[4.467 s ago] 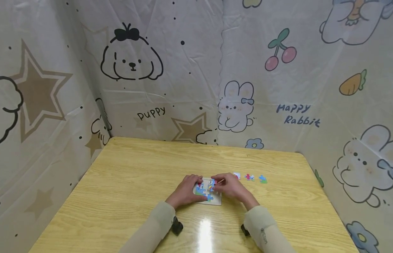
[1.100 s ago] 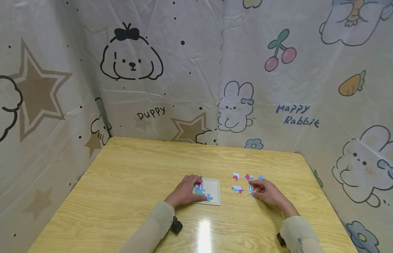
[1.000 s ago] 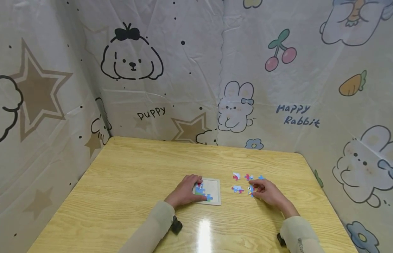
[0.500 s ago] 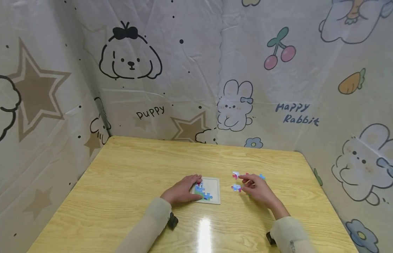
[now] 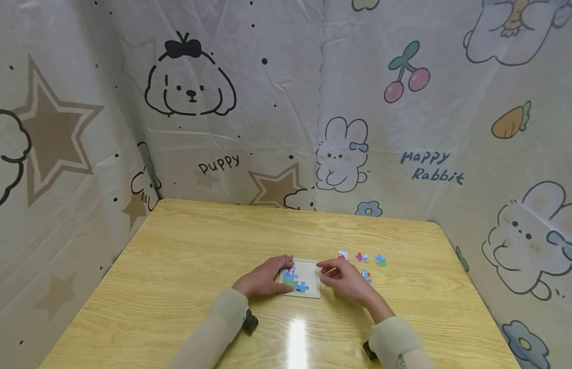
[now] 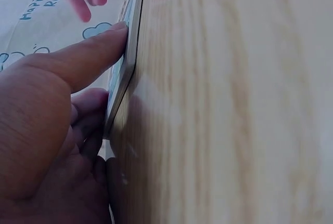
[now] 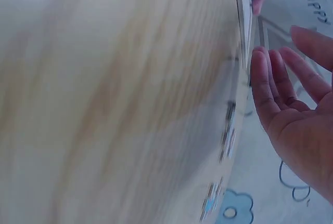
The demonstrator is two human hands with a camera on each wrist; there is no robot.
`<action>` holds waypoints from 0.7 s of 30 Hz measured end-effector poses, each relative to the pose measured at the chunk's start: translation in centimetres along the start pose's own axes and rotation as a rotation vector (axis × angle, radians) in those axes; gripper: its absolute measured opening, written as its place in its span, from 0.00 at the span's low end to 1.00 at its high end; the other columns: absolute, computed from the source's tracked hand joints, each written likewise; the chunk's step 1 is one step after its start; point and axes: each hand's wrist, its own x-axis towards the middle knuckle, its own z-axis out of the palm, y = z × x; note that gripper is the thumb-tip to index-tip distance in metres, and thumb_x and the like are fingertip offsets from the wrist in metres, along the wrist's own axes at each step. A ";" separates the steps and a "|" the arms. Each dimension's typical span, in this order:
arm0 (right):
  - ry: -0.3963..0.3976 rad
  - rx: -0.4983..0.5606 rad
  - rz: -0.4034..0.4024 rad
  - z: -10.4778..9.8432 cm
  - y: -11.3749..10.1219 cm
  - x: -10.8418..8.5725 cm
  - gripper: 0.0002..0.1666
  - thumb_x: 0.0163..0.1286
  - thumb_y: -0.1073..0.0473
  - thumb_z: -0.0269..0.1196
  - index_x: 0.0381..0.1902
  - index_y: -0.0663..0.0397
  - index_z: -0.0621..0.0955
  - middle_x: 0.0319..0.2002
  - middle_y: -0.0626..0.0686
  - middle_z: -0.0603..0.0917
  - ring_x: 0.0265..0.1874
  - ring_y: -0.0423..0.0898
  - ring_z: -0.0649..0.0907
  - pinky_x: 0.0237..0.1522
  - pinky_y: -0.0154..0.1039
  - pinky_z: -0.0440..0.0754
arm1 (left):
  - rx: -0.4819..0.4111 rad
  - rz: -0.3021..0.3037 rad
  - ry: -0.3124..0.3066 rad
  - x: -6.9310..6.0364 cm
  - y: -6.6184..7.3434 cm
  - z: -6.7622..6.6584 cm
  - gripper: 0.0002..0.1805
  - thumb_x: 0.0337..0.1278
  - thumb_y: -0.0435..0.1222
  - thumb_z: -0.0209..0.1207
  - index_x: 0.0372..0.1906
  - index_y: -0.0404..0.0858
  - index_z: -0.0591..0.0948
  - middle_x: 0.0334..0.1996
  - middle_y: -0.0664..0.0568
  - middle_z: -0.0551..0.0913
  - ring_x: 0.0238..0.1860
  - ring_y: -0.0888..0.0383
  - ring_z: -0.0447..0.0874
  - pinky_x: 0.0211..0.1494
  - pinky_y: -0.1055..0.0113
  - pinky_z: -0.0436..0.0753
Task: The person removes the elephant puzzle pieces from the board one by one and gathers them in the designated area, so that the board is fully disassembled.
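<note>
A square puzzle board (image 5: 312,279) lies on the table, partly filled with joined blue and green puzzle pieces (image 5: 292,282) at its left and front. My left hand (image 5: 262,278) grips its left side, the thumb on the front part and the fingers at the back corner. In the left wrist view the thumb (image 6: 93,57) lies along the board's edge. My right hand (image 5: 346,281) hovers at the board's right edge, thumb and fingers apart; the right wrist view shows nothing between its fingers (image 7: 268,86). Right of it lies a loose blue puzzle piece with red (image 5: 366,277).
Along the back lie a white and red puzzle piece (image 5: 343,254), a red and blue one (image 5: 361,257) and a blue and green one (image 5: 380,260). The wooden table (image 5: 212,246) is bordered by patterned cloth (image 5: 276,102) at back and sides.
Earlier my right hand held a puzzle piece over the board, then set it down at the right. Since then the hand has moved left to the board. My left hand has stayed on the board.
</note>
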 end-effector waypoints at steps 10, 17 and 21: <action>-0.101 -0.069 -0.090 2.4 -1.3 0.8 0.20 0.73 0.62 0.66 0.61 0.63 0.82 0.50 0.57 0.87 0.48 0.50 0.85 0.54 0.44 0.85 | -0.005 0.007 0.008 -0.1 -0.2 0.0 0.42 0.65 0.53 0.67 0.77 0.40 0.68 0.81 0.47 0.61 0.82 0.44 0.53 0.83 0.44 0.55; -0.144 -0.080 -0.086 3.0 -1.8 1.1 0.20 0.71 0.63 0.68 0.59 0.62 0.83 0.48 0.55 0.87 0.44 0.44 0.83 0.48 0.35 0.83 | -0.006 0.016 0.012 -0.1 -0.1 0.1 0.42 0.66 0.53 0.67 0.78 0.41 0.67 0.81 0.47 0.61 0.83 0.44 0.53 0.83 0.44 0.55; -0.150 -0.098 -0.090 3.1 -1.9 1.2 0.21 0.70 0.62 0.70 0.58 0.62 0.84 0.46 0.54 0.87 0.42 0.44 0.82 0.46 0.35 0.82 | -0.004 0.013 0.009 -0.1 0.1 0.1 0.41 0.66 0.52 0.67 0.78 0.41 0.68 0.81 0.47 0.61 0.83 0.44 0.53 0.83 0.43 0.55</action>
